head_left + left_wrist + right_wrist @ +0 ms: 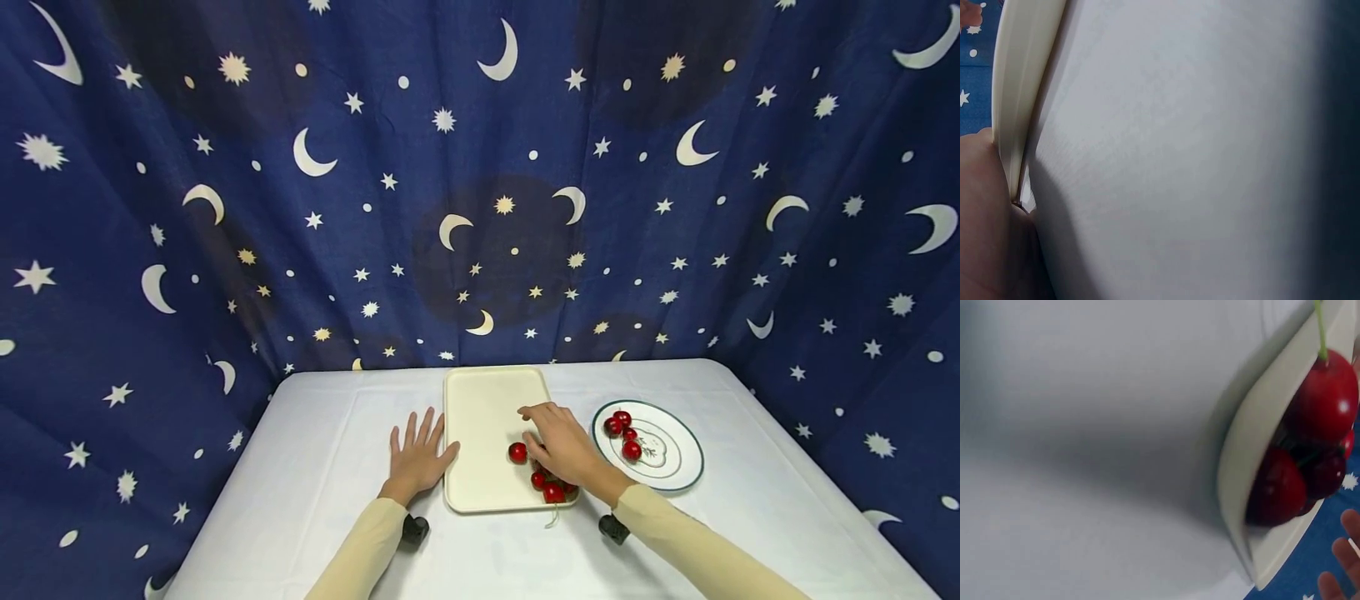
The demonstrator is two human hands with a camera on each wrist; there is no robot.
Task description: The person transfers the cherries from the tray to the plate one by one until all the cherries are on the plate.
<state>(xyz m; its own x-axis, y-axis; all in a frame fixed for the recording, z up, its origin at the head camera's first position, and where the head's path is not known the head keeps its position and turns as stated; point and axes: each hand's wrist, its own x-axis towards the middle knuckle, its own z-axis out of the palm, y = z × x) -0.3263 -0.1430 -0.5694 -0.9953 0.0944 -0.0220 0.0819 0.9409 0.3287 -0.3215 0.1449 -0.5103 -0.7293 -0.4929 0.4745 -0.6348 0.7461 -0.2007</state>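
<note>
A cream tray (480,467) lies on the white table, with several red cherries (553,492) bunched in its near right corner. One cherry (518,452) sits apart, toward the tray's middle. My right hand (562,442) hovers over the tray's right side, fingers loosely bent, with nothing visible between them. In the right wrist view a cherry (1329,400) with a green stem rests above darker ones by the tray rim (1241,444). My left hand (417,462) rests spread beside the tray, its thumb at the left rim. Part of that hand (985,219) shows in the left wrist view.
Right of the tray stands a white plate (678,467) with a dark green rim, bearing several cherries (632,451). A white cloth (300,500) covers the table. Behind it hangs a blue curtain (390,225) with moons and stars.
</note>
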